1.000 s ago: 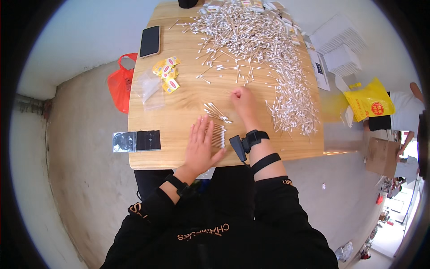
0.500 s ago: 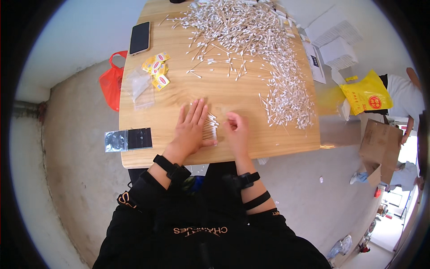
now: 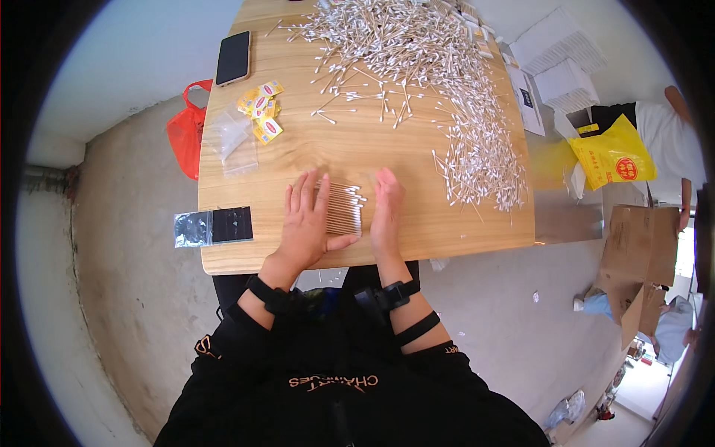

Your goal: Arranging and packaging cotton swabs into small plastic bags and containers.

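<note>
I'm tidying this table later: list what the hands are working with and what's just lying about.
In hand:
left hand
right hand
cotton swab bundle
loose cotton swab heap

Lying about:
phone
yellow sachets
clear plastic bags
red bag

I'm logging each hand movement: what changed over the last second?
The right hand drew back from the loose cotton swabs to the near table edge. Both hands now press a small swab bundle between them, the left hand flat beside it. Phone and yellow packets lie as before.
</note>
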`<state>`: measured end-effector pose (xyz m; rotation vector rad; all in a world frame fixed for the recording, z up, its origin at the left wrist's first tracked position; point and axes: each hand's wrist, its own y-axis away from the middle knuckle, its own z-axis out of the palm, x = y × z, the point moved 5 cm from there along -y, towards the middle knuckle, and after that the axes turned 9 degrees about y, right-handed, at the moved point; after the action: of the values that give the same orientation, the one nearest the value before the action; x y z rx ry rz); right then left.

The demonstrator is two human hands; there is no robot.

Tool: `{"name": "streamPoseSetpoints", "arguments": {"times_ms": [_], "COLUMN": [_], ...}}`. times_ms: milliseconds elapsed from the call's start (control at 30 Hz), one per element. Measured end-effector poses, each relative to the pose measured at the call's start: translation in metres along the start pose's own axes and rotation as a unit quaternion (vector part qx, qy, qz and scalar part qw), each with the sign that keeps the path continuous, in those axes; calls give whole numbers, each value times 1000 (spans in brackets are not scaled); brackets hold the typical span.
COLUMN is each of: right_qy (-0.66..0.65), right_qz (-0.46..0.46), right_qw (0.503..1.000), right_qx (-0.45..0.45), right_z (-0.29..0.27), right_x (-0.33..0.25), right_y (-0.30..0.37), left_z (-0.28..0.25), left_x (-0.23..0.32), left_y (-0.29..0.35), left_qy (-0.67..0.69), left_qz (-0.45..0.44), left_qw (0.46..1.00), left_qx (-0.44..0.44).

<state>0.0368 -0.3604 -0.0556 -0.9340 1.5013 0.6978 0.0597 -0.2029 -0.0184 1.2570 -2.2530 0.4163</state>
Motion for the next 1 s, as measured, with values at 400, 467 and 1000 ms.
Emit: {"name": "streamPoseSetpoints", "arguments": {"times_ms": [400,467,1000], "right_qy": [-234,-177,-87], "right_qz": [77,51,8], "right_qw": [965,981,994], "right_qx": [-93,-52,-63], "right_z": [13,3,27], "right_x": [17,4,1], "right_y": [-17,-4,-11], "left_z": [-2,-12,3], "left_x": [-7,-20,-9], "left_y": [11,21,5], "left_qy": [46,7,-11], "left_qz": [-9,-57,-1], "left_qw": [998,996,1000], "left_qx": [34,64,14]}}
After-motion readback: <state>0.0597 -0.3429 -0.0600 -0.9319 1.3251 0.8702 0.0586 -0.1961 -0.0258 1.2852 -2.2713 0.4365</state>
